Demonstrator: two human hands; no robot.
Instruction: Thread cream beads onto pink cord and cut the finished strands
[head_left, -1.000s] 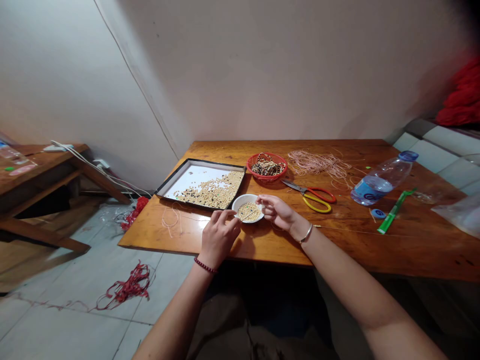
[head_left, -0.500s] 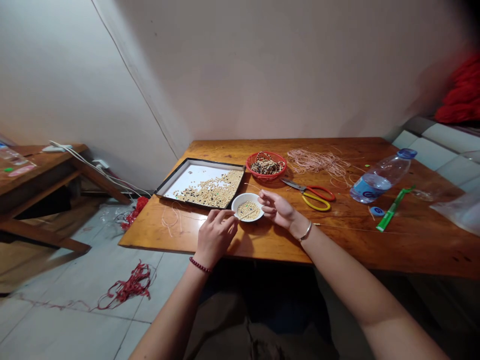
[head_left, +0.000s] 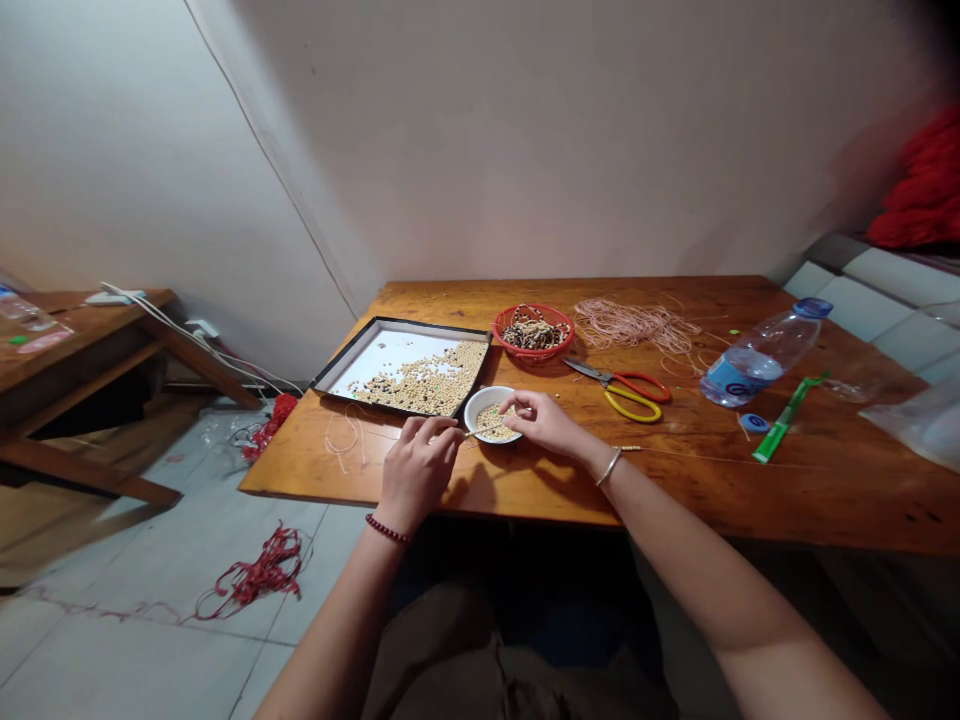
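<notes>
My left hand (head_left: 421, 465) is closed, thumb and fingers pinching a thin beaded string (head_left: 470, 433) at the near left edge of a small white bowl. Thin cord trails from this hand to a loose loop on the table at left. The white bowl (head_left: 471, 402) holds small pale beads (head_left: 491, 424) with a few dark ones among them. Over the bowl's right side, my right hand (head_left: 547, 425) has its fingers curled together, tips down at the beads. What lies between those fingertips is too small to make out. A beaded strand (head_left: 631, 449) rests near my right wrist.
A black-edged tray (head_left: 397, 408) of beads stands behind left. Beyond the bowl are a red basket (head_left: 534, 353) of strung beads, scissors (head_left: 630, 393) and a pink cord tangle (head_left: 637, 325). A water bottle (head_left: 765, 355) and green packet (head_left: 784, 425) lie to the right.
My right hand has moved left and down from beside the bowl, its fingertips now inside it. My left hand has shifted slightly left, away from the bowl, with the string.
</notes>
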